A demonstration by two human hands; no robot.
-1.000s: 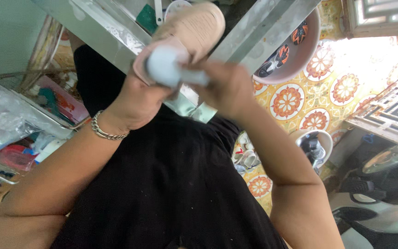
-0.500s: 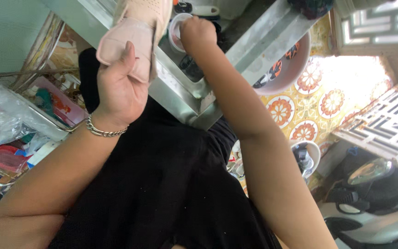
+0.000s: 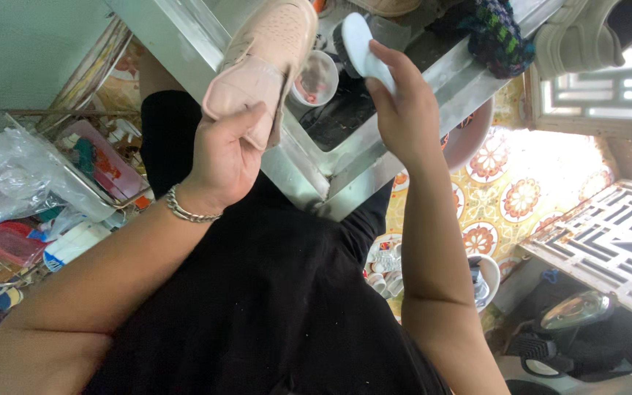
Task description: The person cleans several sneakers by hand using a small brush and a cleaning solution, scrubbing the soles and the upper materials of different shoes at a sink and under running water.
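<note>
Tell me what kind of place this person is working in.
Probably a small home or street-side shoe-cleaning spot. The left hand holds a pink sneaker and the right hand a white brush over a steel bench; a patterned tile floor and a parked scooter lie beside it.

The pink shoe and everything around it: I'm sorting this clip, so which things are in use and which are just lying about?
In use:
left hand holding the pink shoe
right hand holding a white brush
small cup between them

Lying about:
knitted cloth
grey shoe
plastic bag
patterned floor tiles
</note>
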